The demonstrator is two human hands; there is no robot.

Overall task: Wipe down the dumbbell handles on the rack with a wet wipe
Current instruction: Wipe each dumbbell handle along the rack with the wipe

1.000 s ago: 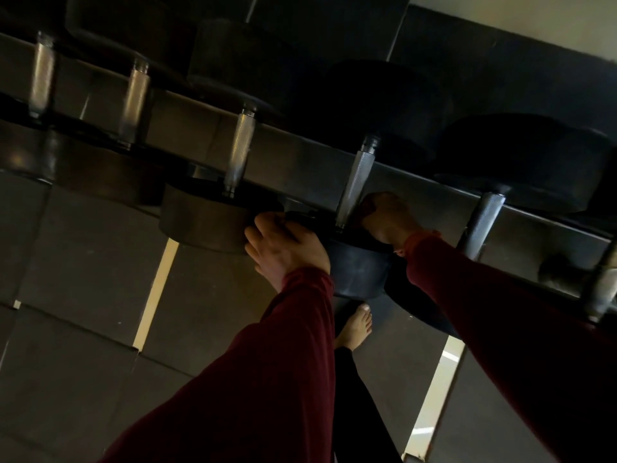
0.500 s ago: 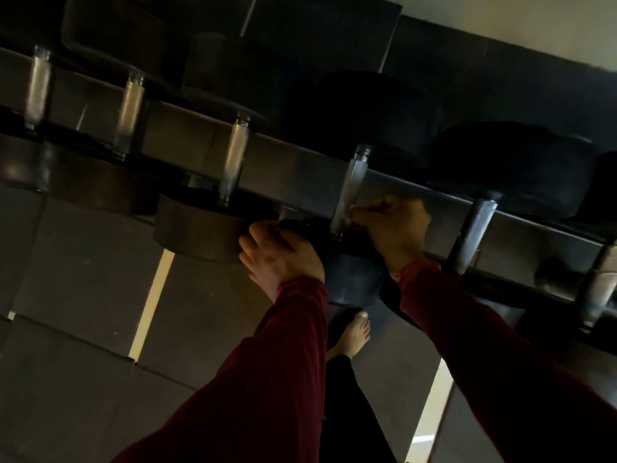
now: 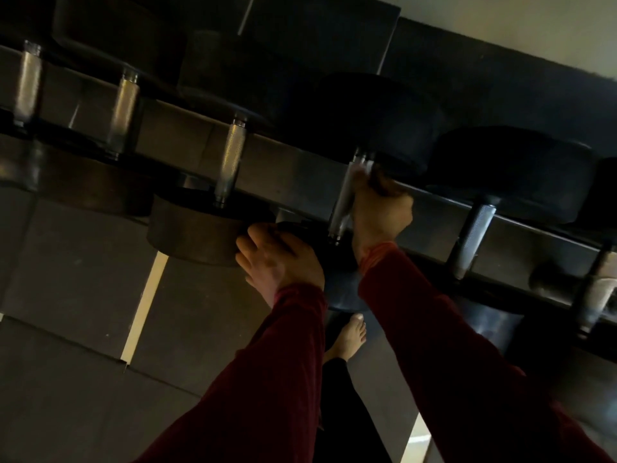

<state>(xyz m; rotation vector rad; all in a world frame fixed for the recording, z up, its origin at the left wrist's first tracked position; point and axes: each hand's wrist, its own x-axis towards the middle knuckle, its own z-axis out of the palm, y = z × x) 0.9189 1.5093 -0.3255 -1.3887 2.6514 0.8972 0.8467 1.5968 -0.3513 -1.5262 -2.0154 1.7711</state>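
Observation:
Black dumbbells with knurled steel handles lie side by side on a dark metal rack. My right hand is closed around the upper part of one steel handle, with a pale wet wipe pressed against the metal near the far head. My left hand rests palm down, fingers spread, on the near black head of that same dumbbell. Both arms wear dark red sleeves.
More handles stand to the left and a darker one to the right. A brown-lit dumbbell head sits just left of my left hand. Below are dark floor mats with a pale strip, and my bare foot.
My right hand has slid from the near end of the handle up to its far end, with the wipe now showing at the fingers. My left hand has stayed on the near head.

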